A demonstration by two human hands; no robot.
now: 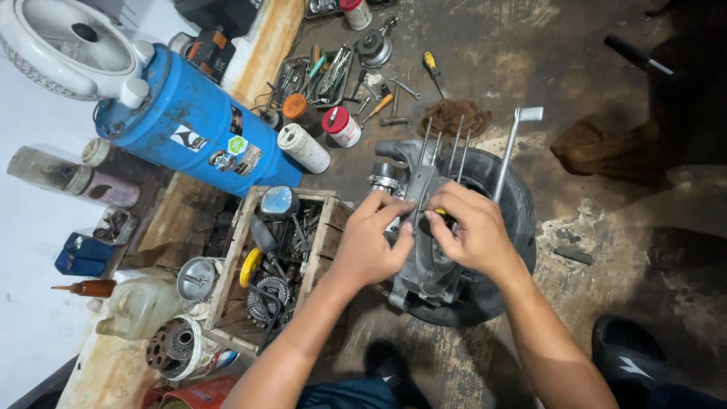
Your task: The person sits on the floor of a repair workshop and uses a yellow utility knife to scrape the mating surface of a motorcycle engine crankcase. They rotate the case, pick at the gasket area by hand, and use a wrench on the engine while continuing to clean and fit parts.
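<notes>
Nearest, at frame centre, the left hand (372, 241) and right hand (467, 229) curl their fingers onto a grey engine crankcase (425, 261); the right pinches a small yellow-tipped part I cannot identify; the case lies on a black tyre (509, 227), long studs (447, 148) pointing to the frame's top; at upper left a blue drum (189, 125) lies tilted, bearing small square stickers, white, green and black; left of the hands a wooden crate (235, 303) holds sprockets and tools; a metal tray (284, 76) at top holds wrenches; bare stained floor (606, 220) opens at right.
</notes>
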